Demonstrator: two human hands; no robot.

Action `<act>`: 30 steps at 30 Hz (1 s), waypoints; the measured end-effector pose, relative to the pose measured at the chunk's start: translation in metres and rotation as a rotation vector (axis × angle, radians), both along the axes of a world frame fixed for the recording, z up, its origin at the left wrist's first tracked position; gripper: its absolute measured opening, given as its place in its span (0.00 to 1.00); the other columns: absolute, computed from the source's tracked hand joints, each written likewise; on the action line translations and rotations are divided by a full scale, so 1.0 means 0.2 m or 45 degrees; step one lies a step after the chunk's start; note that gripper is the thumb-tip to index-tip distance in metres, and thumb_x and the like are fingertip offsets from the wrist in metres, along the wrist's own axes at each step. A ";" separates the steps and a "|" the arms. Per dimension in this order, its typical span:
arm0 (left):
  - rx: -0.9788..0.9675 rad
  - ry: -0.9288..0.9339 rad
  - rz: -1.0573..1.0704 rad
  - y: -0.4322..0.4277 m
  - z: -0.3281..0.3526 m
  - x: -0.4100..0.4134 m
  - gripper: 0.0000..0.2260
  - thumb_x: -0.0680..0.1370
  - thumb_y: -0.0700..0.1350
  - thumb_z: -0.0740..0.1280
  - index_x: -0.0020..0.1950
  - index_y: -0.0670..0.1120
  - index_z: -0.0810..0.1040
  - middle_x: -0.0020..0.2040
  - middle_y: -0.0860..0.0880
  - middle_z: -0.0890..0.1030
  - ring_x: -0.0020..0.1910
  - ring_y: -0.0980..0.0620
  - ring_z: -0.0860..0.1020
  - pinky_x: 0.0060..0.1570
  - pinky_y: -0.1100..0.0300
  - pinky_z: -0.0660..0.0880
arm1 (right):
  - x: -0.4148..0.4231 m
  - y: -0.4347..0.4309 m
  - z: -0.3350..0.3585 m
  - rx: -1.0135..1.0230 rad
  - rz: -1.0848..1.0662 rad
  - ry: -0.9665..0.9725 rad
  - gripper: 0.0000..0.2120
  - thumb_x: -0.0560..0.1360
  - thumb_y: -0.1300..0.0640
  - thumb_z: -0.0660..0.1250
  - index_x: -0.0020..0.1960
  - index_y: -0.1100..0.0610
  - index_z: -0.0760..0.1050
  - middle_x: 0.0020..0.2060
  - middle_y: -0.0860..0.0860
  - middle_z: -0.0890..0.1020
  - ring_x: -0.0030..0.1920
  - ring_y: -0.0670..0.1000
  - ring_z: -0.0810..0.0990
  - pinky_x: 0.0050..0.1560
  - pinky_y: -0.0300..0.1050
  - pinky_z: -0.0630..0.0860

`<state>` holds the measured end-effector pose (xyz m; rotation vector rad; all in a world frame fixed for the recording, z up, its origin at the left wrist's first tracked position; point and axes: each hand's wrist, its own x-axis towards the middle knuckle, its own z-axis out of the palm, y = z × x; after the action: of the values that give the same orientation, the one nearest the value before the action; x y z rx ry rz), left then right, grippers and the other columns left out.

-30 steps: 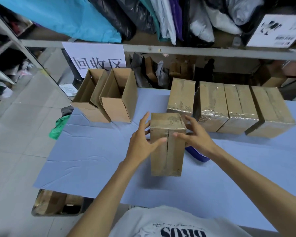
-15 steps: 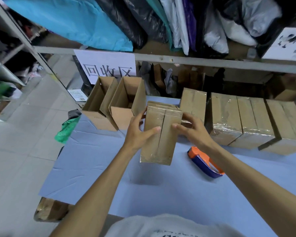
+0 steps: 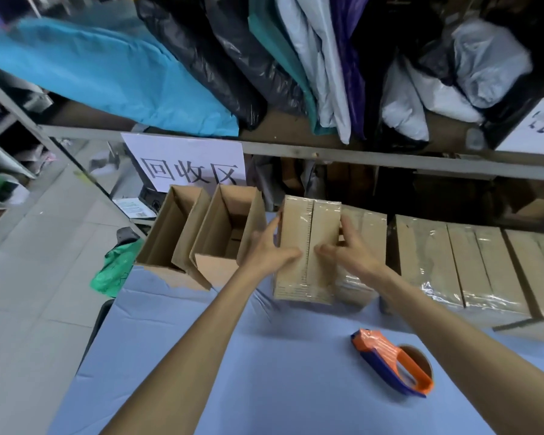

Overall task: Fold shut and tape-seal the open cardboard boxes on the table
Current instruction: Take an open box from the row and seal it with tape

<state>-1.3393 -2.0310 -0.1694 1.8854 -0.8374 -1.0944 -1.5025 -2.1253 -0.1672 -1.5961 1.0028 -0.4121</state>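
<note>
— Fingers first: what do you have?
— On my screen both sets are grasping the box. My left hand runs its fingers up the left side with the thumb laid on the upper face. My right hand mirrors that on the right side.
— How does the box look?
— Plain brown cardboard, long and narrow. The flaps are folded shut and meet at a seam down the middle. Clear tape glints near the far end, and a row of small dark marks runs beside the seam.
— What has changed?
— A second ago it stood close to me, mid-table. Half a second ago it was lifted and tilted. Now it is at the back, just beside the row of taped boxes. The tape dispenser, mostly hidden before, lies in plain view on the blue cover, nearer me and well apart from both hands.
— And the box against the fingers?
— It sits between the two hands, thumbs nearly meeting at the seam. Two open boxes stand just left of my left hand. I cannot tell whether the box's near end rests on the table.
</note>
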 end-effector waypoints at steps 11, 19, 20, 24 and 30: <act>0.317 -0.153 -0.040 -0.17 -0.14 0.03 0.33 0.71 0.40 0.70 0.73 0.50 0.59 0.61 0.49 0.75 0.57 0.45 0.76 0.57 0.48 0.76 | 0.15 -0.07 -0.15 -0.214 0.279 0.549 0.56 0.70 0.61 0.74 0.75 0.67 0.31 0.74 0.62 0.47 0.73 0.59 0.58 0.69 0.38 0.59; 0.171 -0.369 -0.137 -0.12 -0.21 -0.05 0.36 0.72 0.45 0.72 0.76 0.54 0.57 0.69 0.50 0.67 0.67 0.47 0.69 0.62 0.51 0.70 | 0.12 -0.04 -0.22 -0.523 0.408 0.621 0.31 0.71 0.58 0.71 0.67 0.67 0.62 0.74 0.65 0.49 0.75 0.63 0.53 0.68 0.36 0.55; 0.181 -0.393 -0.157 -0.12 -0.23 -0.04 0.37 0.74 0.45 0.71 0.77 0.53 0.55 0.70 0.49 0.66 0.68 0.47 0.68 0.63 0.51 0.69 | 0.12 -0.03 -0.21 -0.533 0.426 0.627 0.31 0.71 0.58 0.72 0.67 0.67 0.62 0.73 0.65 0.51 0.74 0.62 0.54 0.68 0.37 0.56; 0.112 -0.617 -0.134 -0.08 -0.16 -0.03 0.25 0.77 0.47 0.68 0.73 0.48 0.66 0.68 0.47 0.69 0.66 0.45 0.70 0.62 0.51 0.70 | 0.11 -0.02 -0.19 -0.587 0.442 0.675 0.34 0.72 0.55 0.72 0.70 0.66 0.60 0.75 0.64 0.50 0.75 0.61 0.53 0.71 0.40 0.53; 0.194 -1.165 0.180 0.06 -0.02 0.13 0.23 0.75 0.49 0.70 0.67 0.44 0.69 0.63 0.44 0.72 0.62 0.43 0.71 0.58 0.51 0.70 | 0.07 0.09 -0.14 -0.849 0.468 0.720 0.16 0.77 0.57 0.64 0.61 0.65 0.71 0.65 0.61 0.67 0.68 0.61 0.64 0.66 0.50 0.68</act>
<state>-1.3138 -2.0182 -0.1736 2.5548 -1.0880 -0.1549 -1.4878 -2.1063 -0.1946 -2.5422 1.0005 -0.0207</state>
